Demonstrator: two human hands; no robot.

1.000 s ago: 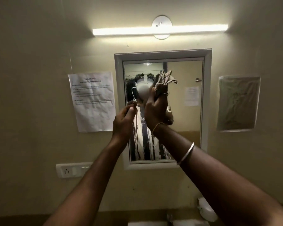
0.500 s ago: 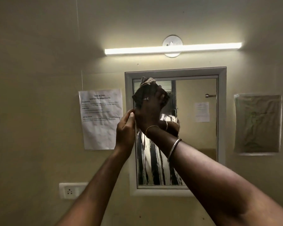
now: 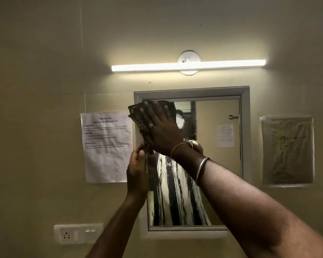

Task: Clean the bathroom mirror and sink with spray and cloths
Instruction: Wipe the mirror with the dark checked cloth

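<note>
The right hand [image 3: 160, 127] now lies flat with its fingers straight and spread, pressing the dark cloth [image 3: 138, 118] against the mirror [image 3: 216, 174] at about 11 o'clock on the glass, right up against the top-left corner of the frame. A second ago that cloth was bunched in the same hand's curled fingers nearer the top middle of the glass, and half a second ago it was still a wad. It has since been carried to the corner and opened out under the palm. The left hand [image 3: 137, 172] sits at 7 o'clock from the right one, beside the mirror's left edge. Its fingertips are curled in and seem to pinch the cloth's hanging lower end, where earlier it only hovered close by. I read this as the start of a proper wipe. With the cloth spread and held taut at a corner, a pass toward 3 or 6 o'clock would cover the rest of the glass. Neither sink nor spray is in view, so that part looks undone.
</note>
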